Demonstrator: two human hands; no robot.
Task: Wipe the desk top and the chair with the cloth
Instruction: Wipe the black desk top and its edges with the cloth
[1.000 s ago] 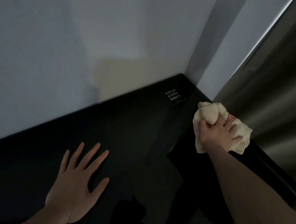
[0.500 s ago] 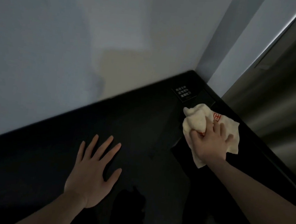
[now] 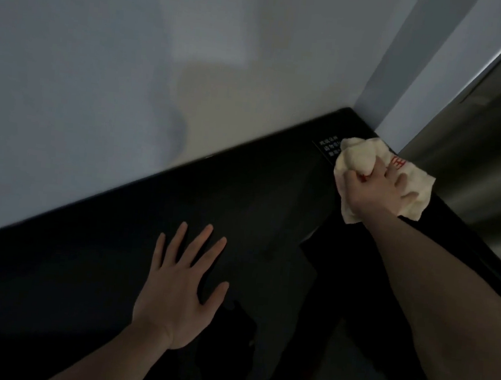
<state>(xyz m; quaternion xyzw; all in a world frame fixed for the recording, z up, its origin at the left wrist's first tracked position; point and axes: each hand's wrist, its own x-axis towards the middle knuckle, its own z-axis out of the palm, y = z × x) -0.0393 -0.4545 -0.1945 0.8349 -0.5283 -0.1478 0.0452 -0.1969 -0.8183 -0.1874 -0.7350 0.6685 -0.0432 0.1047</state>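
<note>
The right hand (image 3: 374, 191) clenches the crumpled cream cloth (image 3: 356, 160) on the glossy black desk top (image 3: 256, 208), nearer the white-lettered label (image 3: 327, 146) than before; the left hand (image 3: 181, 287) lies flat, fingers spread.

The cloth (image 3: 356, 161) is cream-coloured with a red printed mark, bunched into a loose wad with crumpled edges spilling out on both sides. It lies pressed on the table (image 3: 241, 207) near the far right corner, partly covering a small label with white characters. The table is black and glossy, with a straight far edge meeting the wall and faint reflections on its top. A darker patch shows on its surface at lower right; what it is cannot be told. No chair can be made out.
</note>
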